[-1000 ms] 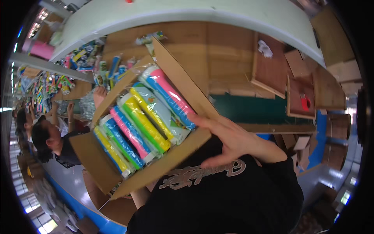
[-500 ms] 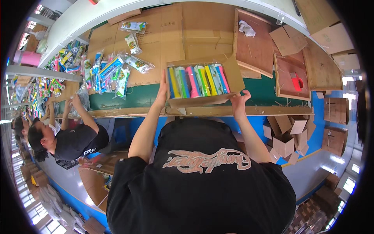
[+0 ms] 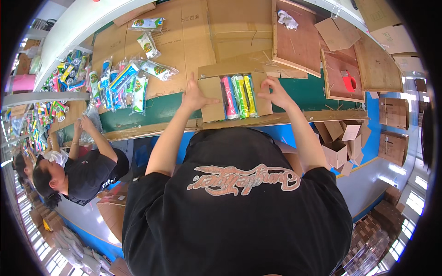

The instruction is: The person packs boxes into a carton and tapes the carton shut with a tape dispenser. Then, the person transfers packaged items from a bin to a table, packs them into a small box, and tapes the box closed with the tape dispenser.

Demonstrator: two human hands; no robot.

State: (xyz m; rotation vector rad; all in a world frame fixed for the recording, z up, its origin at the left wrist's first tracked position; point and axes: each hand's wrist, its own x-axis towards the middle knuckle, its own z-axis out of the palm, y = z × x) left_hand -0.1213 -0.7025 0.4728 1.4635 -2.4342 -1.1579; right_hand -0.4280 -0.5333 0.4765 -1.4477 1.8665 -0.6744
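A small cardboard box (image 3: 211, 110) sits upright in front of me at the table's near edge. Pink, green and yellow plastic-wrapped packs (image 3: 239, 95) stand in a row inside it. Both side flaps are folded inward over the outer packs, partly hiding them. My left hand (image 3: 195, 96) grips the box's left side, thumb lying on the flap and fingers along the outside. At the right side, my right hand (image 3: 275, 92) pinches the other flap with bent fingers. The far flap stands up behind the packs.
Several wrapped packs (image 3: 122, 83) lie left on flattened cardboard (image 3: 193, 46). Wooden trays (image 3: 297, 50) stand right, one holding a red tape dispenser (image 3: 348, 81). Open cartons (image 3: 338, 149) lie below on the right. A co-worker (image 3: 87, 170) works at the left.
Both side flaps have been folded inward over the outer packs. My hands have shifted from the box's sides and lower right corner onto these flaps. The box now sits level on the table.
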